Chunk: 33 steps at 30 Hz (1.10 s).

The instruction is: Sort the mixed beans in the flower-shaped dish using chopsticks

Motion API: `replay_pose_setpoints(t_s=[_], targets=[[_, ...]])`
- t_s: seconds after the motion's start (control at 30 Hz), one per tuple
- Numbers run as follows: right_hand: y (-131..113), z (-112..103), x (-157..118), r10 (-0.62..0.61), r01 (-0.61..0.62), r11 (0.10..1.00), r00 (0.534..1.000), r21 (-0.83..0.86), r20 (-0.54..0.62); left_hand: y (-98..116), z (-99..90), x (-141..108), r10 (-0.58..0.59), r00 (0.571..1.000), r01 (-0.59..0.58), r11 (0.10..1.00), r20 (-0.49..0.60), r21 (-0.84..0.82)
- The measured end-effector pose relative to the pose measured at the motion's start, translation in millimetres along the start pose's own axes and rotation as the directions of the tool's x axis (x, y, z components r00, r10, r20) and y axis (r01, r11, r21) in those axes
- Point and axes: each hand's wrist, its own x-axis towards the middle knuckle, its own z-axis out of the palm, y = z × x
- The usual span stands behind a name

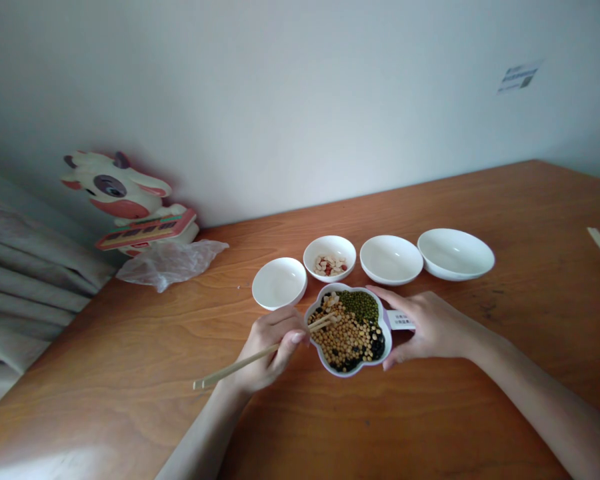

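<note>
Wooden chopsticks [240, 363] in your left hand [275, 347], pinched firm, tips over soybeans [337, 340] in white flower-shaped dish [389, 337]; any bean held too small to tell. Right hand [430, 327] spread, clasping dish edge. Keep tips low, level.

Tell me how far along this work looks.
Done: one small bowl holds pale and red bits. In hand: the left hand works chopsticks at the tray, which the right hand holds. Remaining: green beans, yellow beans and black beans in the tray.
</note>
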Motion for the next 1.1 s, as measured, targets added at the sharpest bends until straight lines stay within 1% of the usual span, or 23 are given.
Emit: replay_pose_setpoints(t_s=[0.17, 0.27, 0.4, 0.47, 0.5, 0.57, 0.6, 0.63, 0.67, 0.7, 0.8, 0.87, 0.97, 1.03, 1.1], targets=[[-1, -1, 0, 0.014, -0.014, 1.000, 1.000, 0.016, 0.019, -8, 1.4, 1, 0.073, 0.988, -0.075, 0.997, -0.135, -0.013], [-2, -2, 1, 0.031, -0.033, 0.998, 0.999, 0.050, 0.037, -10, 0.2, 8, 0.086, 0.972, -0.083, 0.996, -0.220, 0.024], [-3, -3, 3, 0.034, -0.038, 0.997, 0.998, 0.070, 0.046, -5, -4.0, 33, 0.092, 0.933, -0.065, 0.994, -0.348, 0.088], [-2, -2, 3, 0.034, -0.037, 0.997, 0.998, 0.070, 0.050, -4, -5.2, 49, 0.081, 0.921, -0.037, 0.992, -0.380, 0.120], [-1, -1, 3, 0.035, -0.038, 0.997, 0.998, 0.069, 0.051, -5, -5.1, 56, 0.048, 0.924, 0.002, 0.991, -0.379, 0.131], [1, 0, 3, 0.035, -0.038, 0.997, 0.998, 0.062, 0.047, -10, -3.5, 66, -0.069, 0.953, 0.114, 0.984, -0.296, 0.137], [2, 1, 2, 0.035, -0.038, 0.998, 0.999, 0.057, 0.042, -13, -2.1, 68, -0.126, 0.956, 0.166, 0.977, -0.265, 0.136], [3, 2, 2, 0.033, -0.035, 0.998, 0.999, 0.052, 0.038, -16, -0.6, 69, -0.169, 0.952, 0.208, 0.969, -0.255, 0.135], [4, 3, 2, 0.031, -0.032, 0.998, 0.999, 0.047, 0.037, -19, 0.7, 69, -0.203, 0.942, 0.245, 0.961, -0.269, 0.132], [4, 4, 1, 0.029, -0.031, 0.999, 0.999, 0.044, 0.037, -21, 1.6, 67, -0.220, 0.938, 0.261, 0.957, -0.269, 0.129], [5, 5, 1, 0.028, -0.029, 0.999, 0.999, 0.038, 0.038, -22, -0.1, 56, -0.217, 0.939, 0.251, 0.963, -0.267, 0.097], [5, 5, 1, 0.033, -0.034, 0.999, 0.999, 0.033, 0.029, -19, -5.0, 47, -0.177, 0.958, 0.195, 0.979, -0.226, 0.057], [4, 4, 1, 0.020, -0.021, 0.999, 1.000, 0.050, 0.016, -11, -14.6, 36, -0.081, 0.992, 0.081, 0.997, -0.096, -0.001], [2, 3, 1, -0.009, 0.008, 0.998, 1.000, 0.067, 0.005, -6, -19.7, 32, -0.102, 0.995, 0.102, 0.995, 0.012, -0.005], [0, 2, 1, -0.031, 0.032, 0.997, 0.999, 0.066, -0.011, -2, -22.8, 31, -0.142, 0.983, 0.141, 0.990, 0.115, 0.018]])
